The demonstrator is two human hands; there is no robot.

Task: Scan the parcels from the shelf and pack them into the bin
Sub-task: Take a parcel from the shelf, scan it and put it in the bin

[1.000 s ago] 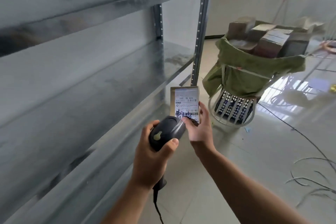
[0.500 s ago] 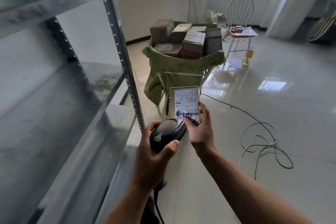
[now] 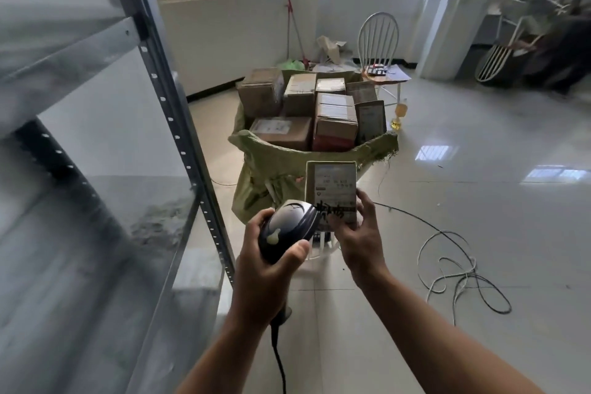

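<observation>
Left hand (image 3: 268,269) gripped a black scanner (image 3: 289,227), right hand (image 3: 359,233) held a labelled parcel (image 3: 332,189) upright just beside it, box-filled bin (image 3: 315,153) stood beyond, metal shelf (image 3: 96,169) at left.

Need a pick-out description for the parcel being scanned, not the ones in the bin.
Start at the green sack-lined bin heaped with brown boxes in mid-room. In front of it, the right hand holds up one small parcel, beside the scanner in the left hand. Unlike the binned boxes, it is hand-held, its label marked with black scribble.

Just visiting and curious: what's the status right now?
Left hand grips scanner. Right hand holds parcel, label up. Bin ahead, nearly full. Path clear.
</observation>
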